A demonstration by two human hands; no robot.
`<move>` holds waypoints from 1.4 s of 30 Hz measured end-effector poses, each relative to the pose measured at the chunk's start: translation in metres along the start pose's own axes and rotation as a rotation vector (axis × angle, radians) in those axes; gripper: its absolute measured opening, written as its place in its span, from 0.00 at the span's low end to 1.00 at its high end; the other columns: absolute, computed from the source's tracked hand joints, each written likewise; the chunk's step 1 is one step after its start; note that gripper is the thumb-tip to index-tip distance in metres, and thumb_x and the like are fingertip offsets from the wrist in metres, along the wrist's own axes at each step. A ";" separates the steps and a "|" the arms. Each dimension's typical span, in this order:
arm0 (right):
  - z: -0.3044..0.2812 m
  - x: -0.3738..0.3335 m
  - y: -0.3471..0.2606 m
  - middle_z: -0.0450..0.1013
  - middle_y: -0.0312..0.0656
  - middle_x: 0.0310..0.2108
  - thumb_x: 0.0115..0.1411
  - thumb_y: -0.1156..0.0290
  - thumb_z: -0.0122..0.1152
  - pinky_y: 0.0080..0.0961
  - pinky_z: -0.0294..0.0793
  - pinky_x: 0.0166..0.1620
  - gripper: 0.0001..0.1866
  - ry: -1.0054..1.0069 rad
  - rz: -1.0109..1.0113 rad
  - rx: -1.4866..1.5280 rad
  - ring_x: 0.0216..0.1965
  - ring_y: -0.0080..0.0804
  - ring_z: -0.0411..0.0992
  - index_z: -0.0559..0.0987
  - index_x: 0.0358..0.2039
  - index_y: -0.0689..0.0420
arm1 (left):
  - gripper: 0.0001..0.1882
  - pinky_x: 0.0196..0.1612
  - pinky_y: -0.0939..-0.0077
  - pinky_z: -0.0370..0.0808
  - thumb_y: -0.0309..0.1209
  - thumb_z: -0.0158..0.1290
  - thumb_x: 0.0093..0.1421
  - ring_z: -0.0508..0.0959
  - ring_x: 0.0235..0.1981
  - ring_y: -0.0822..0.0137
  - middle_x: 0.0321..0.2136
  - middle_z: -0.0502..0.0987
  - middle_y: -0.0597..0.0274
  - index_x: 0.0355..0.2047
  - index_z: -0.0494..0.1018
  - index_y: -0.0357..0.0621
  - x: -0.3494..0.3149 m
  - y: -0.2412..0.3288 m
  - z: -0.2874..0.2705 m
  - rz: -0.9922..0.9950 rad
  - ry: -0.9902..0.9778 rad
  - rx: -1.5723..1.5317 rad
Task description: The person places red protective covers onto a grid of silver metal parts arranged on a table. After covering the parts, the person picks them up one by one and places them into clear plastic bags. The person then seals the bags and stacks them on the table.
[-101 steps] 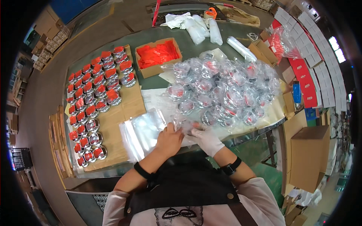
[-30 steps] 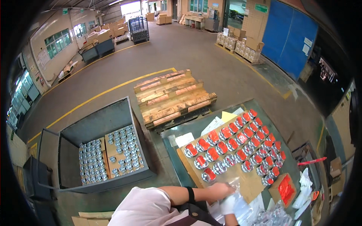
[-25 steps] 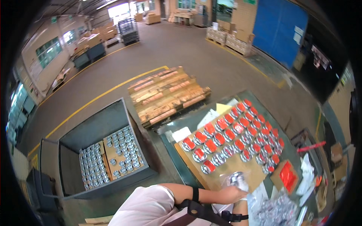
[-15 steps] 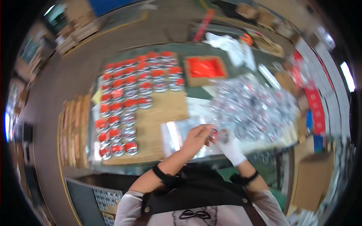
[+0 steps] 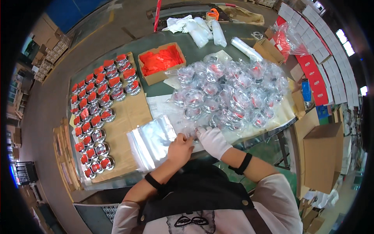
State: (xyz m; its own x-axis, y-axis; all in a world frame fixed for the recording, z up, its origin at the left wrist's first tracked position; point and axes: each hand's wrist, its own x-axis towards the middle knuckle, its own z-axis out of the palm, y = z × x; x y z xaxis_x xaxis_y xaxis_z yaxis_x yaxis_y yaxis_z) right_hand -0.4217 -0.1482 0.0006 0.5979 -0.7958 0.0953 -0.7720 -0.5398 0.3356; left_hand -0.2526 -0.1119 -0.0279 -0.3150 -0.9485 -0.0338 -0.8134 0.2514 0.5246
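Note:
My left hand, bare, is closed, its thumb and fingers pinched at the near edge of a pile of bagged parts. Beside it my right hand, in a white glove, has its fingers curled in toward the same spot. Between the fingertips is a clear plastic bag; its contents are hard to make out. To the left of my hands lies a stack of flat clear bags. The pile of bagged chrome parts, with red bits showing through, spreads just beyond my right hand.
Rows of chrome cups with red pieces stand on a cardboard sheet at left. An open box of red bags sits farther back. Plastic rolls lie near the far edge. A large carton stands at right.
The view has shifted, so the table appears farther left. Half a second ago my hands held a shiny round part with red on it; now they are together at clear plastic by the pile.

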 end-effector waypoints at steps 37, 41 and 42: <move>-0.058 0.095 -0.022 0.73 0.48 0.23 0.57 0.62 0.59 0.38 0.76 0.37 0.15 -0.046 0.151 0.612 0.34 0.53 0.76 0.77 0.35 0.63 | 0.05 0.29 0.68 0.73 0.28 0.61 0.52 0.76 0.23 0.59 0.25 0.77 0.54 0.27 0.79 0.39 -0.040 -0.066 -0.027 -0.430 0.457 -0.436; -0.056 0.101 -0.085 0.75 0.42 0.23 0.55 0.62 0.65 0.29 0.74 0.34 0.17 -0.381 0.170 1.417 0.29 0.35 0.74 0.78 0.33 0.65 | 0.07 0.27 0.78 0.70 0.29 0.60 0.57 0.73 0.23 0.72 0.23 0.75 0.60 0.33 0.78 0.38 -0.073 -0.071 -0.070 -0.435 0.518 -0.563; -0.066 0.109 -0.097 0.75 0.41 0.24 0.55 0.61 0.66 0.27 0.73 0.34 0.18 -0.493 0.238 1.532 0.28 0.30 0.73 0.79 0.34 0.66 | 0.07 0.27 0.78 0.71 0.30 0.59 0.59 0.72 0.23 0.73 0.24 0.75 0.62 0.35 0.78 0.39 -0.084 -0.081 -0.073 -0.454 0.572 -0.603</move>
State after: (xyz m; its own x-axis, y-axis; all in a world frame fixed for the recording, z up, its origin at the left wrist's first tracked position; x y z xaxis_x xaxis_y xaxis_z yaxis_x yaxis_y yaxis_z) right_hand -0.2673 -0.1641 0.0404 0.5499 -0.7396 -0.3882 -0.4920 0.0888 -0.8661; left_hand -0.1249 -0.0668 -0.0052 0.3874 -0.9219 -0.0041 -0.3587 -0.1549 0.9205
